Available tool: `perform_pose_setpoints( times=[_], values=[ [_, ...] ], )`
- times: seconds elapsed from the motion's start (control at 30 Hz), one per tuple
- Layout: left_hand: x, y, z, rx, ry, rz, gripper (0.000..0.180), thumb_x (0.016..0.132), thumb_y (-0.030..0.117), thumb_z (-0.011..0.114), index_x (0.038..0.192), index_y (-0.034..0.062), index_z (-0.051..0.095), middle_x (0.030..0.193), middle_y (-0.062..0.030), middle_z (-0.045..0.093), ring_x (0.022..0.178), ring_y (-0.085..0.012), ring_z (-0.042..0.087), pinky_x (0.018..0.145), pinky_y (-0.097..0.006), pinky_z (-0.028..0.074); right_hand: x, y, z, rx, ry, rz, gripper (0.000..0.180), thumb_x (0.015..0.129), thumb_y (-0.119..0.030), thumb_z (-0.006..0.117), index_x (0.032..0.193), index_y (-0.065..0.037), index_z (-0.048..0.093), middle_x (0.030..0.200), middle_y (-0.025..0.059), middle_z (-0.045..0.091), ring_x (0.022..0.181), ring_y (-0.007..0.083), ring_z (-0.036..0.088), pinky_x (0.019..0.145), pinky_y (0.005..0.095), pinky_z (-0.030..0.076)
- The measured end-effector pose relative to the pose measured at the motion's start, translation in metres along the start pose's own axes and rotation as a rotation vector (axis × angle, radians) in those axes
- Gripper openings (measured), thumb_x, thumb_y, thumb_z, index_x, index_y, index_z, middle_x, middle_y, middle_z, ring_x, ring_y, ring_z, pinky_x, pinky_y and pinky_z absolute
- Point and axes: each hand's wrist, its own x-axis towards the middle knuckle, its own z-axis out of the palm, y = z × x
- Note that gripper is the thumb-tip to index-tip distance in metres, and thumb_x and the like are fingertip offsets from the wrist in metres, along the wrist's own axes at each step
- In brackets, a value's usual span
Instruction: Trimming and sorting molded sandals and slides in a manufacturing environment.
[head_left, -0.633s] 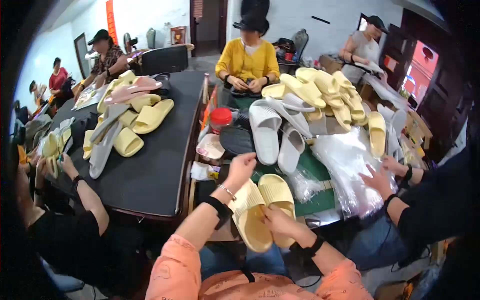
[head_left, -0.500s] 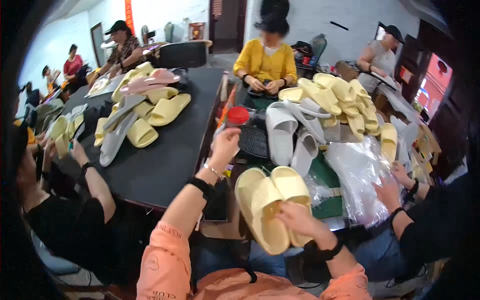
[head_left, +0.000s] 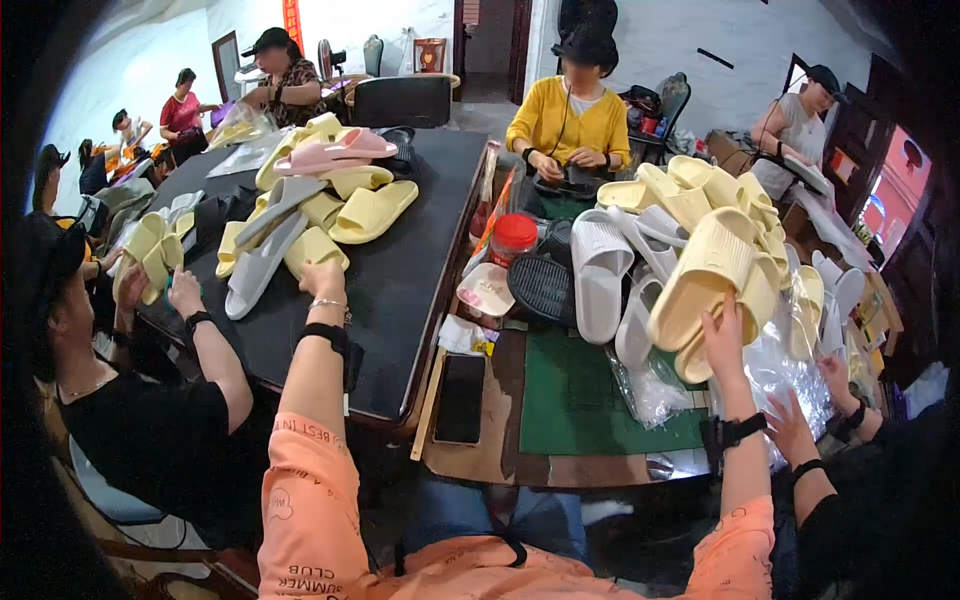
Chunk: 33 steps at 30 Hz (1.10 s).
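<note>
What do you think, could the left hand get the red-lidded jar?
Probably yes: nothing covers the jar, and the yellow slippers in the right hand are off to one side. The left hand, at another slipper, would just swing across.

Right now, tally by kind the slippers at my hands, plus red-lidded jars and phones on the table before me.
Yellow slippers, two in your right hand and one at your left hand: 3
Red-lidded jar: 1
Phone: 1
Total: 5
</note>
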Motion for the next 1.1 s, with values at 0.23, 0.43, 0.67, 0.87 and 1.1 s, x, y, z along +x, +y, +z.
perform_pose_setpoints(
  times=[0.23,0.43,0.67,0.87,1.1],
  values=[
    [0.010,0.001,-0.007,0.113,0.066,-0.137,0.049,0.071,0.017,0.056,0.116,0.0086,0.042,0.121,-0.0175,0.031,0.104,-0.0324,0.045,0.086,-0.036,0.041,0.019,0.092,-0.005,-0.400,0.036,0.192,0.061,0.078,-0.014,0.054,0.130,0.001,0.025,0.125,0.0253,0.035,0.116,0.0380,0.034,0.097,0.0399,0.029],
    [0.067,0.014,-0.021,0.028,0.098,0.112,0.052,0.068,0.017,0.060,0.117,0.0093,0.044,0.117,-0.0210,0.039,0.110,-0.0349,0.041,0.092,-0.038,0.037,-0.005,0.196,0.017,-0.370,-0.323,0.380,0.058,0.076,-0.016,0.056,0.127,-0.002,0.032,0.116,0.0258,0.045,0.108,0.0363,0.043,0.091,0.0382,0.035],
    [0.159,0.005,0.043,-0.356,-0.025,0.227,0.081,0.065,0.005,0.059,0.135,0.0127,0.019,0.122,-0.0204,0.041,0.102,-0.0275,0.051,0.088,-0.031,0.039,-0.046,0.145,-0.041,-0.181,-0.193,0.520,0.057,0.074,-0.011,0.057,0.126,-0.001,0.036,0.111,0.0243,0.051,0.102,0.0344,0.050,0.086,0.0350,0.040],
    [0.298,-0.049,0.012,-0.526,-0.218,0.015,0.080,0.069,-0.002,0.052,0.136,0.0143,0.013,0.120,-0.0183,0.044,0.095,-0.0229,0.054,0.087,-0.029,0.040,-0.050,0.098,-0.017,-0.189,-0.246,0.395,0.060,0.073,-0.010,0.058,0.126,0.004,0.034,0.120,0.0244,0.044,0.113,0.0318,0.043,0.094,0.0332,0.034],
    [0.309,-0.043,-0.065,-0.749,-0.225,-0.030,0.029,0.075,0.019,0.049,0.103,0.0100,0.053,0.086,-0.0131,0.059,0.080,-0.0251,0.057,0.072,-0.034,0.044,-0.064,-0.025,0.000,0.036,-0.462,0.287,0.055,0.072,-0.007,0.059,0.122,0.006,0.039,0.119,0.0225,0.046,0.109,0.0301,0.046,0.093,0.0339,0.035]
  ],
)
